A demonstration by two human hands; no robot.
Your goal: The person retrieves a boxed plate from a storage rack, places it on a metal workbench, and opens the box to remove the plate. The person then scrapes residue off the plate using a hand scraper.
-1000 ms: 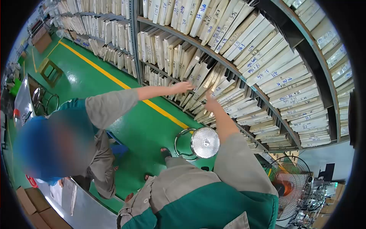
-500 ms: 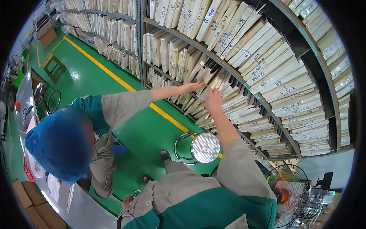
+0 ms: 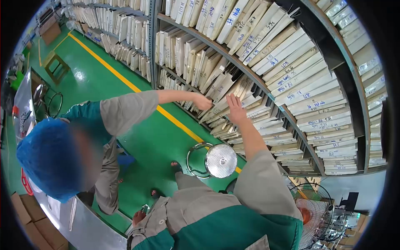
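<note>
My right hand (image 3: pixel 236 110) is open, fingers extended, at the row of worn white folders (image 3: pixel 250 99) on the middle shelf. Its fingertips are over the folder edges. Low at my side, my left hand (image 3: pixel 138 217) is partly in view, closed round a small shiny metal object (image 3: pixel 145 208) whose shape is hard to make out. A co-worker's hand (image 3: pixel 203 102), fingers curled, is just left of my right hand, near the same folders. Whether it holds anything is unclear.
A co-worker in a blue cap (image 3: pixel 50 160) stands at left beside a metal table (image 3: pixel 91 227). A round metal stool (image 3: pixel 221 161) is below my right arm. A fan (image 3: pixel 310 212) stands at lower right, a green stool (image 3: pixel 56 68) at upper left.
My right hand has moved slightly right and down, and its fingers are more spread. The co-worker's hand has pulled back left and curled. My left hand and its metal object have come into view.
</note>
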